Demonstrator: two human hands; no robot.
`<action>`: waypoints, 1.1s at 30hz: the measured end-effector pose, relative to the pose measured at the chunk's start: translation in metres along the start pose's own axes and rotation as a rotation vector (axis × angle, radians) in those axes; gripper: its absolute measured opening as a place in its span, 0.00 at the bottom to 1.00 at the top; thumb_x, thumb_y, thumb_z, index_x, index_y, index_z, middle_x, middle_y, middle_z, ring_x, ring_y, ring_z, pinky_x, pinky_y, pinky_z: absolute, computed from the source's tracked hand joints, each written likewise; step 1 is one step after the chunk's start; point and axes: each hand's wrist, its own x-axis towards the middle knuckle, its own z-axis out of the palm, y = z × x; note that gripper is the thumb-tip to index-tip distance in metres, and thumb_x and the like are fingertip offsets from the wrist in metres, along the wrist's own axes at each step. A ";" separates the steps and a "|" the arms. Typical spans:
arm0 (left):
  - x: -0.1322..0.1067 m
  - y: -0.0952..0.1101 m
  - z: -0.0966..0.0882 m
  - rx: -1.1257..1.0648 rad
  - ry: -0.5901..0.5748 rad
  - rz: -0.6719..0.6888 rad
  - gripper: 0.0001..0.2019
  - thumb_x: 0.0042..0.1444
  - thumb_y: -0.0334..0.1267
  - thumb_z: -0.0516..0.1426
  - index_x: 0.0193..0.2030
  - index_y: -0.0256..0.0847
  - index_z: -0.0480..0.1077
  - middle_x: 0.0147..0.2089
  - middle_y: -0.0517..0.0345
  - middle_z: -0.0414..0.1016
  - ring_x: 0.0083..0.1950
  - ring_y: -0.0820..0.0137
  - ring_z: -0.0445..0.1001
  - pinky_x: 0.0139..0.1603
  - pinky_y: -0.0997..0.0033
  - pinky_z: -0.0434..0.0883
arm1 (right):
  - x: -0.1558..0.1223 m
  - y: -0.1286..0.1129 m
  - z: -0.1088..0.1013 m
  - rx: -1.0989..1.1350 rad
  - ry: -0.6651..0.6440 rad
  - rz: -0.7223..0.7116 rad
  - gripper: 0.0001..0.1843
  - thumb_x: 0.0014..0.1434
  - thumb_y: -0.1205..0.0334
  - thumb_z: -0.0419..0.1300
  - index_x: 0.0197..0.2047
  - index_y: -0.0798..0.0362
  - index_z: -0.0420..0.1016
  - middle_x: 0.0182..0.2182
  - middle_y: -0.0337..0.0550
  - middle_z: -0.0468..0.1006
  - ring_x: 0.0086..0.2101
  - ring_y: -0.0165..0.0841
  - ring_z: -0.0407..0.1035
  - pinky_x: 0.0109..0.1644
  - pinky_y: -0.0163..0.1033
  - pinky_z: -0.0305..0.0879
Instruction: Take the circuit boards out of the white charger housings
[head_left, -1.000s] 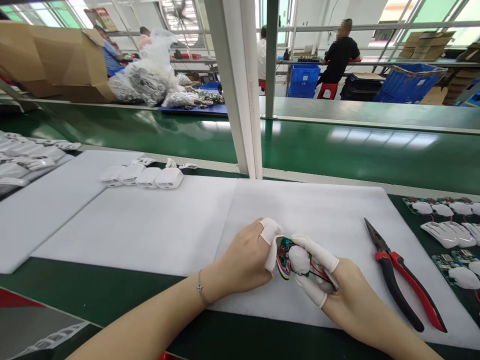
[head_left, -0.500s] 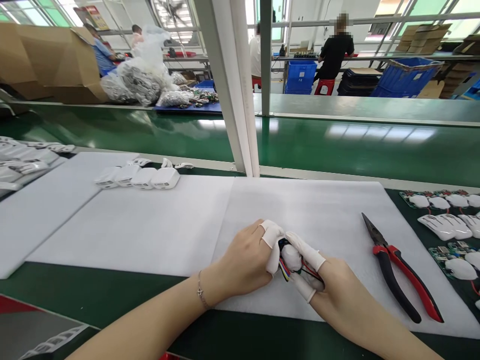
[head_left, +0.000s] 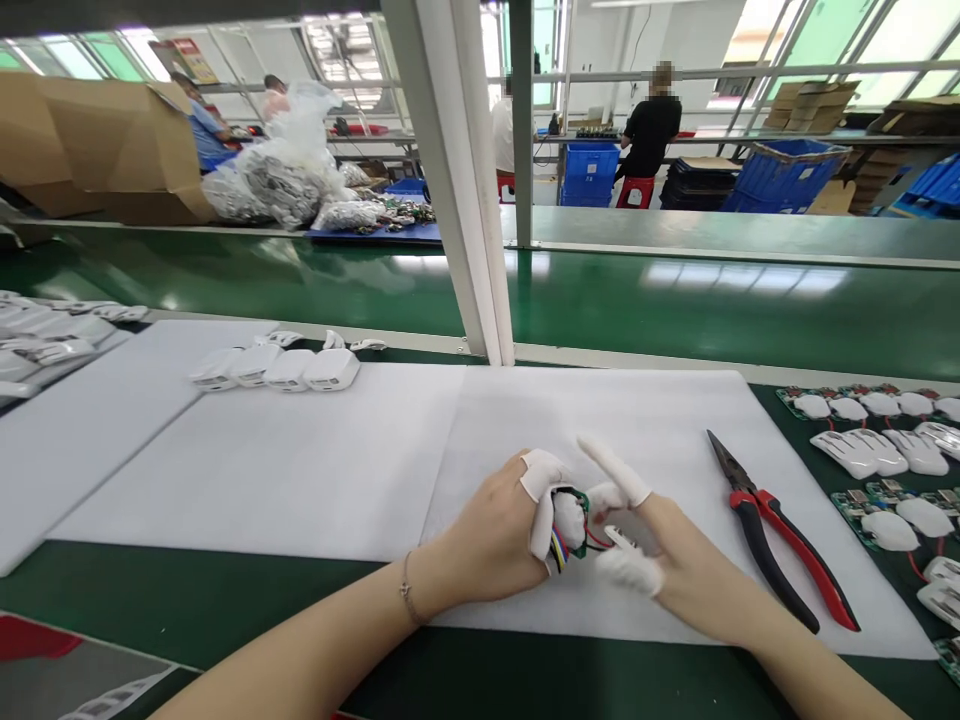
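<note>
My left hand (head_left: pixel 499 530), its fingertips in white finger cots, is closed around a small green circuit board (head_left: pixel 583 515) with a white padded lump (head_left: pixel 568 520) on it. Yellow, blue and other coloured wires (head_left: pixel 559 550) come out at its lower left. To its right, my right hand (head_left: pixel 652 530) has its index finger stretched out and its thumb apart, the thumb smeared by motion. Between those fingers sits a small white piece (head_left: pixel 621 540), with red wire running towards the board. Whether that hand bears the piece is unclear.
Red-and-black pliers (head_left: pixel 780 540) lie right of my hands on the white sheet (head_left: pixel 337 480). Circuit boards (head_left: pixel 892 525) and white shells (head_left: pixel 862 452) line the right side. Several white housings (head_left: pixel 289 370) stand at the back left. An upright post (head_left: pixel 469 180) rises behind the sheet.
My right hand has loosened from the circuit board and spread its fingers, moving slightly right. My left hand keeps its hold. The view has tilted up and shifted a little right.
</note>
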 end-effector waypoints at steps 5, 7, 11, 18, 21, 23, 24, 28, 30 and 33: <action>0.007 0.011 -0.011 -0.462 0.008 -0.243 0.18 0.39 0.25 0.56 0.40 0.42 0.61 0.31 0.65 0.66 0.30 0.72 0.65 0.32 0.72 0.66 | 0.006 0.011 -0.022 -0.375 0.357 -0.387 0.16 0.73 0.67 0.46 0.52 0.50 0.74 0.39 0.45 0.80 0.39 0.35 0.75 0.43 0.40 0.74; 0.008 0.014 -0.010 -0.611 -0.016 -0.295 0.16 0.40 0.25 0.57 0.38 0.41 0.61 0.32 0.64 0.65 0.31 0.74 0.64 0.32 0.74 0.64 | 0.007 0.011 -0.015 -0.473 0.348 -0.583 0.10 0.69 0.68 0.51 0.45 0.52 0.74 0.38 0.46 0.79 0.39 0.37 0.75 0.43 0.41 0.75; 0.007 0.014 -0.003 -0.913 -0.065 -0.376 0.19 0.41 0.29 0.64 0.39 0.40 0.62 0.35 0.63 0.66 0.34 0.75 0.65 0.37 0.74 0.65 | 0.004 0.004 0.011 -0.598 0.268 -0.912 0.09 0.66 0.69 0.51 0.41 0.55 0.73 0.34 0.48 0.77 0.40 0.41 0.74 0.46 0.46 0.76; 0.005 0.012 0.003 -1.223 -0.095 -0.507 0.18 0.39 0.33 0.67 0.36 0.38 0.66 0.31 0.62 0.68 0.33 0.74 0.66 0.36 0.73 0.64 | -0.002 0.012 0.022 -0.772 0.326 -0.817 0.22 0.63 0.73 0.55 0.60 0.63 0.63 0.49 0.60 0.70 0.58 0.50 0.62 0.58 0.56 0.70; 0.006 0.016 0.006 -1.318 -0.131 -0.441 0.17 0.43 0.32 0.65 0.43 0.38 0.71 0.34 0.60 0.70 0.36 0.73 0.67 0.39 0.72 0.64 | 0.000 0.017 0.025 -0.753 0.296 -0.808 0.29 0.64 0.73 0.55 0.67 0.66 0.55 0.52 0.61 0.70 0.59 0.48 0.61 0.62 0.56 0.67; 0.008 0.019 0.007 -1.350 -0.148 -0.405 0.17 0.43 0.32 0.64 0.43 0.39 0.72 0.35 0.59 0.70 0.37 0.71 0.68 0.39 0.71 0.65 | 0.001 0.019 0.027 -0.739 0.305 -0.798 0.31 0.65 0.73 0.54 0.70 0.65 0.51 0.53 0.61 0.70 0.59 0.48 0.62 0.60 0.56 0.68; 0.008 0.019 0.007 -1.352 -0.157 -0.402 0.15 0.42 0.32 0.64 0.40 0.39 0.72 0.35 0.59 0.70 0.37 0.71 0.68 0.39 0.71 0.65 | 0.001 0.019 0.028 -0.735 0.308 -0.780 0.32 0.66 0.72 0.53 0.71 0.64 0.49 0.53 0.61 0.70 0.59 0.49 0.62 0.59 0.56 0.70; 0.010 0.018 0.009 -1.330 -0.178 -0.443 0.13 0.39 0.33 0.64 0.32 0.38 0.67 0.31 0.62 0.66 0.34 0.72 0.66 0.38 0.70 0.65 | 0.000 0.019 0.029 -0.697 0.301 -0.742 0.36 0.65 0.72 0.54 0.72 0.62 0.46 0.55 0.61 0.68 0.59 0.51 0.61 0.58 0.58 0.70; 0.010 0.016 0.010 -1.298 -0.177 -0.460 0.12 0.39 0.33 0.64 0.30 0.38 0.66 0.30 0.62 0.66 0.34 0.73 0.66 0.38 0.71 0.65 | 0.001 0.019 0.029 -0.657 0.299 -0.731 0.37 0.62 0.74 0.56 0.72 0.61 0.47 0.56 0.60 0.66 0.60 0.49 0.59 0.60 0.57 0.68; 0.007 0.015 0.010 -1.259 -0.180 -0.467 0.11 0.39 0.32 0.63 0.30 0.37 0.66 0.30 0.62 0.67 0.34 0.73 0.66 0.37 0.72 0.63 | 0.003 0.016 0.031 -0.614 0.295 -0.724 0.36 0.59 0.77 0.56 0.69 0.62 0.53 0.54 0.59 0.67 0.59 0.48 0.61 0.61 0.55 0.67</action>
